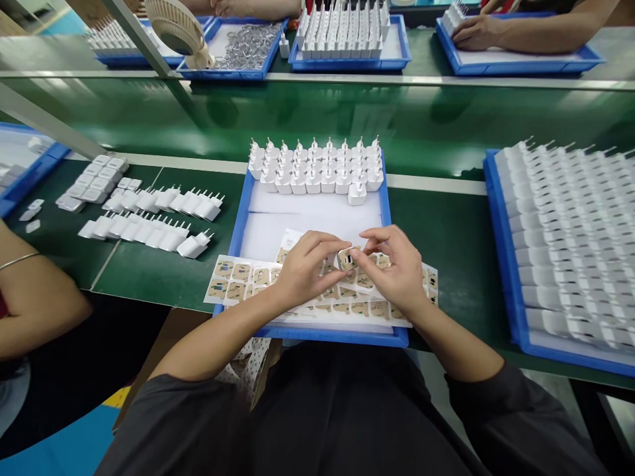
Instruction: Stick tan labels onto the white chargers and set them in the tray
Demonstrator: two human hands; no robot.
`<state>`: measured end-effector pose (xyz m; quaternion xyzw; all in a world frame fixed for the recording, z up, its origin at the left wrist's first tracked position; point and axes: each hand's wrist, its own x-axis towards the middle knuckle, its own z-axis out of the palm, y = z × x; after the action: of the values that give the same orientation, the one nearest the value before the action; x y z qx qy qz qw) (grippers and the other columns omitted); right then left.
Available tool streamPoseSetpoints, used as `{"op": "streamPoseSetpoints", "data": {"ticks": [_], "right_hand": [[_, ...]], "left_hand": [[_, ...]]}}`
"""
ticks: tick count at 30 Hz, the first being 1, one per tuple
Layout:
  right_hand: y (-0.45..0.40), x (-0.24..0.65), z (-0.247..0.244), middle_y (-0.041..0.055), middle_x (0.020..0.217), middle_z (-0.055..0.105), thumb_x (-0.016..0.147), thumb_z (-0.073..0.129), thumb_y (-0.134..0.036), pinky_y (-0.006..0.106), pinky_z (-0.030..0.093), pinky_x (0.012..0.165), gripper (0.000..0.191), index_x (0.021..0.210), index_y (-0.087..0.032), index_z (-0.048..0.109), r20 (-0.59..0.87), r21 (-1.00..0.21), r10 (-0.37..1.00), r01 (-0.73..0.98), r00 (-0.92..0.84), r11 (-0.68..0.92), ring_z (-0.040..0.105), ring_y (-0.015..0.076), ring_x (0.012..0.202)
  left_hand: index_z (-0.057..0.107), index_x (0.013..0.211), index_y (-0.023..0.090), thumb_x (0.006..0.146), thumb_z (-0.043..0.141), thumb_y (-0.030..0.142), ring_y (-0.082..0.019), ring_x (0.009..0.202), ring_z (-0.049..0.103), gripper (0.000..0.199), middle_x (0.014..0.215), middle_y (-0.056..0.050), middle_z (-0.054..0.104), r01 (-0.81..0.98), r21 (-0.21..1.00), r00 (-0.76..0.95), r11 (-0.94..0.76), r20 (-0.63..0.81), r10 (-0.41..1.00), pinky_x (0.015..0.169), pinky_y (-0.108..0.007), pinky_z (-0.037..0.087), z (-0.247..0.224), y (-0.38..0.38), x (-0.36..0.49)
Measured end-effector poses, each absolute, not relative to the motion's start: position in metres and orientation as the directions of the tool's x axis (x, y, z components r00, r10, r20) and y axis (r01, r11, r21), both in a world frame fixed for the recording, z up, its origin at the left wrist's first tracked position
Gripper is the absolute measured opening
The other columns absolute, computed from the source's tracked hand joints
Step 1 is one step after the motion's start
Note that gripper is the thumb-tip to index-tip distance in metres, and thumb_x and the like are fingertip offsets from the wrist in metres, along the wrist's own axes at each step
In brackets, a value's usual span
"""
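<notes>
Between my two hands, above the sticker sheets, is a small white charger with a tan face and a dark slot (346,259). My left hand (310,268) grips it from the left with thumb and fingers. From the right, my right hand (394,268) has its thumb and fingertip at the charger's face. Sheets of tan stickers (235,281) lie across the near part of a blue tray (317,334) lined with white. At the tray's far end white plug chargers (312,173) stand in rows, prongs up, with a single one (356,193) in front.
More white chargers (149,228) lie in rows on the green table (436,244) at left. A large blue tray of chargers (570,244) stands at right. Another person's arm (37,297) is at the left edge. Beyond the green divider (307,119) are trays, a fan (181,33) and other people's arms.
</notes>
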<state>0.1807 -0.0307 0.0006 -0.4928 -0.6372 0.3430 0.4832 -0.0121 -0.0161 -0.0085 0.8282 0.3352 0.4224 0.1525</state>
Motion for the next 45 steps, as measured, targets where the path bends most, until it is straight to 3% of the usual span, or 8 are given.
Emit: {"op": "streamPoseSetpoints", "data": {"ticks": [5, 8, 14, 19, 31, 38, 41, 45], "right_hand": [[-0.023, 0.185, 0.003, 0.0005, 0.083, 0.054, 0.086, 0.071, -0.036, 0.027, 0.054, 0.065, 0.022, 0.105, -0.025, 0.067, 0.049, -0.998, 0.960, 0.030, -0.275, 0.060, 0.057, 0.0160, 0.080], [-0.025, 0.182, 0.002, 0.0003, 0.089, 0.049, 0.082, 0.075, -0.032, 0.025, 0.053, 0.063, 0.033, 0.112, -0.027, 0.063, 0.008, -0.998, 0.936, -0.056, -0.353, -0.013, 0.054, 0.0148, 0.080], [-0.035, 0.168, -0.008, -0.0017, 0.087, 0.041, 0.077, 0.080, -0.029, 0.021, 0.046, 0.059, 0.032, 0.102, -0.027, 0.059, 0.025, -0.992, 0.969, -0.127, -0.246, -0.006, 0.045, 0.0135, 0.078], [-0.038, 0.167, -0.011, -0.0016, 0.084, 0.044, 0.085, 0.069, -0.031, 0.027, 0.046, 0.070, 0.014, 0.098, -0.026, 0.064, 0.010, -0.967, 0.975, -0.251, -0.223, -0.047, 0.048, 0.0143, 0.078], [-0.038, 0.164, -0.006, -0.0002, 0.081, 0.051, 0.083, 0.064, -0.029, 0.029, 0.044, 0.070, 0.006, 0.089, -0.026, 0.067, -0.032, -0.941, 0.980, -0.326, -0.196, -0.096, 0.049, 0.0168, 0.077], [-0.034, 0.169, -0.001, 0.0001, 0.081, 0.047, 0.076, 0.069, -0.027, 0.029, 0.046, 0.067, 0.019, 0.095, -0.025, 0.068, -0.087, -0.926, 0.961, -0.334, -0.263, -0.176, 0.050, 0.0169, 0.077], [-0.033, 0.172, -0.001, 0.0005, 0.085, 0.048, 0.078, 0.072, -0.029, 0.029, 0.049, 0.069, 0.025, 0.102, -0.025, 0.068, -0.028, -0.965, 0.962, -0.244, -0.270, -0.096, 0.052, 0.0173, 0.081], [-0.033, 0.176, 0.002, 0.0020, 0.088, 0.055, 0.090, 0.065, -0.031, 0.029, 0.051, 0.070, 0.013, 0.101, -0.026, 0.066, 0.140, -0.989, 0.969, -0.081, -0.204, 0.126, 0.056, 0.0175, 0.084]], "left_hand": [[0.061, 0.115, 0.020, 0.081, 0.076, 0.032, -0.018, 0.091, 0.063, 0.039, 0.102, -0.008, 0.067, 0.357, 0.587, 0.358, -0.727, 0.633, 0.686, 0.070, -0.029, 0.057, -0.007, -0.017, -0.011], [0.059, 0.113, 0.021, 0.083, 0.073, 0.029, -0.019, 0.095, 0.063, 0.034, 0.103, -0.008, 0.066, 0.367, 0.593, 0.318, -0.717, 0.644, 0.696, 0.069, -0.028, 0.057, -0.009, -0.017, -0.010], [0.057, 0.110, 0.021, 0.084, 0.068, 0.021, -0.018, 0.089, 0.060, 0.028, 0.098, -0.007, 0.064, 0.434, 0.436, 0.318, -0.789, 0.745, 0.587, 0.074, -0.033, 0.053, -0.016, -0.018, -0.003], [0.056, 0.111, 0.022, 0.081, 0.073, 0.023, -0.019, 0.089, 0.060, 0.034, 0.098, -0.006, 0.063, 0.453, 0.388, 0.313, -0.803, 0.774, 0.551, 0.073, -0.032, 0.052, -0.020, -0.019, -0.001], [0.054, 0.112, 0.024, 0.082, 0.071, 0.024, -0.018, 0.086, 0.060, 0.035, 0.098, -0.006, 0.064, 0.520, 0.267, 0.352, -0.812, 0.799, 0.488, 0.072, -0.033, 0.052, -0.022, -0.019, -0.004], [0.054, 0.110, 0.023, 0.082, 0.073, 0.028, -0.019, 0.088, 0.060, 0.034, 0.097, -0.006, 0.063, 0.462, 0.385, 0.306, -0.799, 0.776, 0.551, 0.072, -0.033, 0.053, -0.016, -0.019, -0.004], [0.054, 0.111, 0.022, 0.082, 0.074, 0.031, -0.019, 0.091, 0.060, 0.036, 0.099, -0.007, 0.062, 0.438, 0.450, 0.287, -0.779, 0.751, 0.595, 0.074, -0.033, 0.054, -0.016, -0.019, -0.004], [0.056, 0.110, 0.020, 0.080, 0.076, 0.028, -0.020, 0.092, 0.061, 0.037, 0.099, -0.008, 0.063, 0.412, 0.471, 0.286, -0.780, 0.746, 0.601, 0.075, -0.034, 0.053, -0.017, -0.018, -0.004]]}}
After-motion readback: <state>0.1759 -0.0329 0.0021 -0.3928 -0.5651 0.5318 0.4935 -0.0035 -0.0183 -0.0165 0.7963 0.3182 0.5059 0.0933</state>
